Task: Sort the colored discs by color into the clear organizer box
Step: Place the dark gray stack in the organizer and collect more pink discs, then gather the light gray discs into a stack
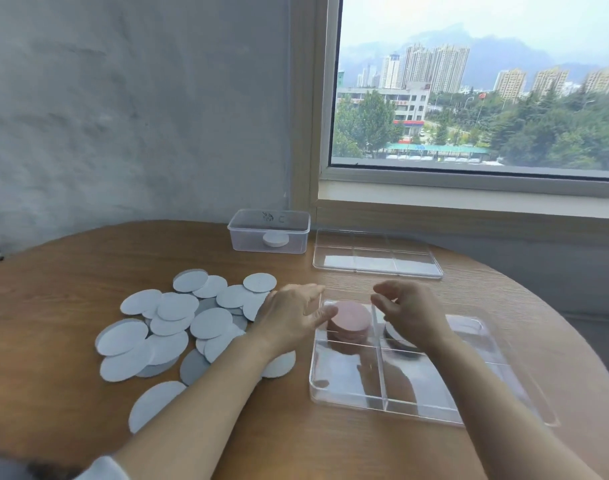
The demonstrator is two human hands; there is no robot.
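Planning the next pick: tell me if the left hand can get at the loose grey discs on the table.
Probably yes. The left hand hovers at the edge of the grey discs, which lie open on the table with nothing over them.

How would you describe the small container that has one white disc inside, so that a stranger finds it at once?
Start at the window and go down to the round wooden table. At its far edge, left of the flat clear lid, stands the small lidded tub. It is taller than the flat trays and holds one thick white disc.
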